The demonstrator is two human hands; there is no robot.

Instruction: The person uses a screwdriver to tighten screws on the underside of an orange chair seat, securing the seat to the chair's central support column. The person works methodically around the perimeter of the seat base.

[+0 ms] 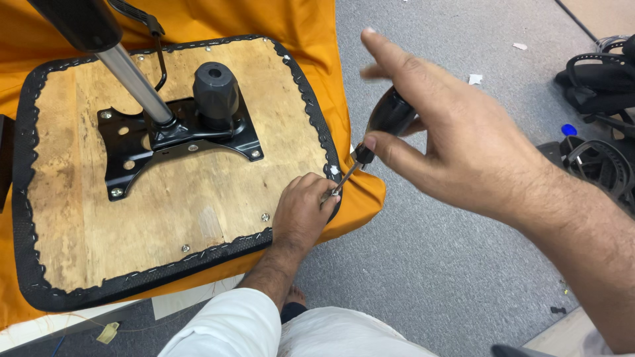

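Observation:
An upturned chair seat (172, 205) shows its plywood underside with a black stapled fabric rim. A black metal mounting plate (142, 149) with a round knob (215, 91) and a chrome gas cylinder (135, 82) is bolted to it. My right hand (440, 125) grips the black handle of a screwdriver (383, 125), whose tip points down at the seat's right corner. My left hand (303, 208) rests at that corner, fingers pinched around the screwdriver tip and a small screw.
Orange cloth (297, 20) lies under the seat. Grey carpet (430, 264) spreads to the right, with black chair parts (598, 86) at the far right. My white-trousered knees (264, 330) are at the bottom. Small scraps dot the carpet.

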